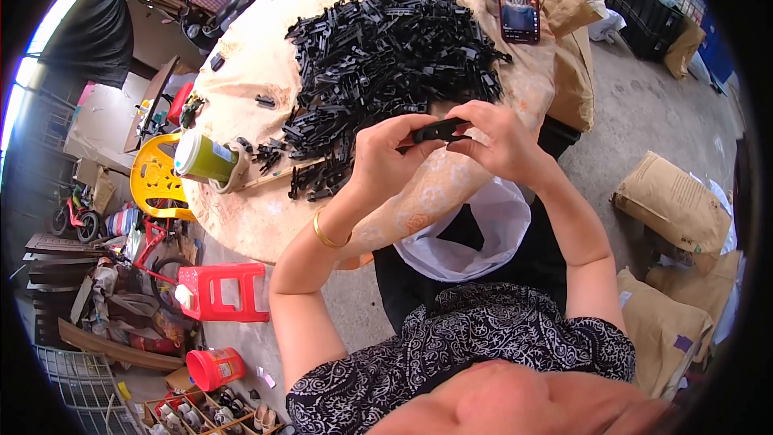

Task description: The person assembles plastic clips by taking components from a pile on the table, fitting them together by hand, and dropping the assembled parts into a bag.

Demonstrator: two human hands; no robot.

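A black piece (440,130) was held above the near edge of a cloth-covered desk (254,224), its left end pinched by the left hand (388,150) and its right end by the right hand (502,142), both hands closed narrowly on it. Just beyond lay a broad heap of black parts (386,56), with loose ones (269,153) to the left near a white-lidded green cup (214,159) and a lit phone (517,4) at the far right. Below the hands a white bag (511,221) gaped open, while a red stool (211,294) stood to the left and brown sacks (675,205) rested to the right
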